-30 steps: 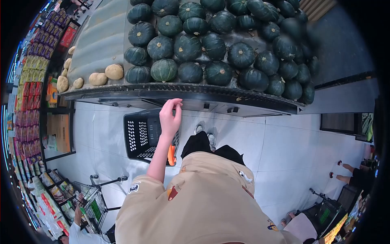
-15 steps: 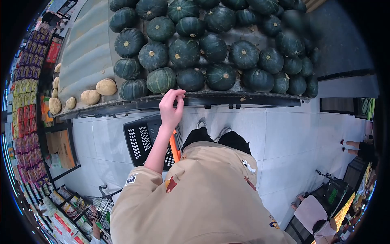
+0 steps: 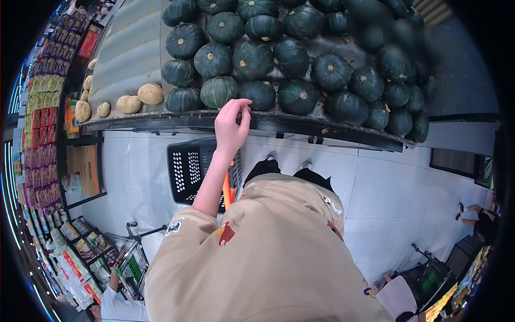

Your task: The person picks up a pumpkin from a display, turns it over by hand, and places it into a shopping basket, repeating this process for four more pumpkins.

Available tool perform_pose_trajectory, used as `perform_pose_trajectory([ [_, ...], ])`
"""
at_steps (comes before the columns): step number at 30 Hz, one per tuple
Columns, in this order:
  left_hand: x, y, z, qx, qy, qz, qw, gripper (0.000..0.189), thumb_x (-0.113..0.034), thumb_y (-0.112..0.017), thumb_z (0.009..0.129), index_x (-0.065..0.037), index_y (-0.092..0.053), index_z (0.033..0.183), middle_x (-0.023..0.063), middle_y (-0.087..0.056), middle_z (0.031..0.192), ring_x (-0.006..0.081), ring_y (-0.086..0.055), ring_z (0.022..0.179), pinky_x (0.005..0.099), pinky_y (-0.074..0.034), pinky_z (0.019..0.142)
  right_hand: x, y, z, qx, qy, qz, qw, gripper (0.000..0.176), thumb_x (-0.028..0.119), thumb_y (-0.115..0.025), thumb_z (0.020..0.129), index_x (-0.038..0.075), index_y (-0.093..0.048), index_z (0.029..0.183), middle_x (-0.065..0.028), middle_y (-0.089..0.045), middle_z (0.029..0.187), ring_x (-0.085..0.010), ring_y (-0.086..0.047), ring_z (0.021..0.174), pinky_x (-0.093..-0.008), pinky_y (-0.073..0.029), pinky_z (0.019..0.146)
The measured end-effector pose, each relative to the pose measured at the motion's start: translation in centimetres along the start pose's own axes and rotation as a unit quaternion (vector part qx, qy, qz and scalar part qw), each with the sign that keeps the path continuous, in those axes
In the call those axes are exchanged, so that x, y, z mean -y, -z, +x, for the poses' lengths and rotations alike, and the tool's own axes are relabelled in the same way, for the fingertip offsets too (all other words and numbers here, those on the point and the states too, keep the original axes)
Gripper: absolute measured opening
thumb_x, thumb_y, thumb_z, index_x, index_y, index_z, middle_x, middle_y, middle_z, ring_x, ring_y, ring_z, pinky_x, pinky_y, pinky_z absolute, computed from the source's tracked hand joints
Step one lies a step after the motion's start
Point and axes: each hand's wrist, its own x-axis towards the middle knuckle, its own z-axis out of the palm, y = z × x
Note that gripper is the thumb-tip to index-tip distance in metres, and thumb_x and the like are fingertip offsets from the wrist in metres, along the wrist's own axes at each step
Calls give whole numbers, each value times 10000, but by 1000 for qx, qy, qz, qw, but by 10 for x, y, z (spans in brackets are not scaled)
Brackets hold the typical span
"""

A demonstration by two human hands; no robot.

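Currently, a pale-striped pumpkin [image 3: 219, 91] sits in the front row of the stand [image 3: 134, 51], just beyond the left hand [image 3: 232, 122]. Long axis side to side; ribs run toward the front edge. Potatoes [image 3: 150, 93] lie leftward; light tiled floor [image 3: 391, 188] and black basket [image 3: 185, 172] below. Pumpkin: squat, green, lighter than its neighbours. Fingers curled, tips close to thumb; whether they meet or touch a pumpkin, cannot tell.

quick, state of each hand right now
Left hand: half open, loosely curled near a round dark-green squash, nothing visibly held.
Right hand: not in view.
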Motion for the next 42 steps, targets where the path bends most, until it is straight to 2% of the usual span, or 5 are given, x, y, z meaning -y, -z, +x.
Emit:
perform_pose_trajectory([
  [13,-7,-25,11,-22,-25,18,999,125,19,-564,775,-23,-598,888,86,-573,743,216,-580,672,301,-471,609,-16,23,10,-14,33,-19,999,273,198,-591,832,67,-607,1071,-134,-572,1162,-295,-518,1088,-393,-381,963],
  [17,-17,-35,15,-9,-30,26,999,164,-13,-610,743,-23,-595,906,81,-578,785,229,-587,721,310,-476,651,-26,33,7,-141,248,-185,940,281,196,-596,832,68,-605,1082,-132,-567,1178,-296,-512,1099,-393,-375,975],
  [20,-35,-51,22,-1,-55,52,997,256,-89,-666,716,-31,-587,952,86,-575,878,243,-585,821,336,-477,713,152,107,-44,36,420,-292,858,295,92,-617,759,64,-578,1051,-123,-588,1056,-283,-515,1062,-389,-390,915],
  [26,-52,-80,23,61,-10,214,975,679,-363,-775,628,18,-504,1120,134,-541,1055,283,-541,1006,371,-468,843,413,84,-81,-196,677,-98,703,297,51,-644,746,28,-554,1029,-129,-552,1017,-299,-516,1001,-370,-398,883],
  [42,-41,-109,28,-1,-27,198,980,830,-376,-828,477,48,-479,1100,170,-548,1008,318,-516,992,388,-428,882,473,34,-88,-173,740,-57,647,249,63,-635,752,36,-578,994,-114,-570,980,-292,-523,973,-378,-411,864],
])
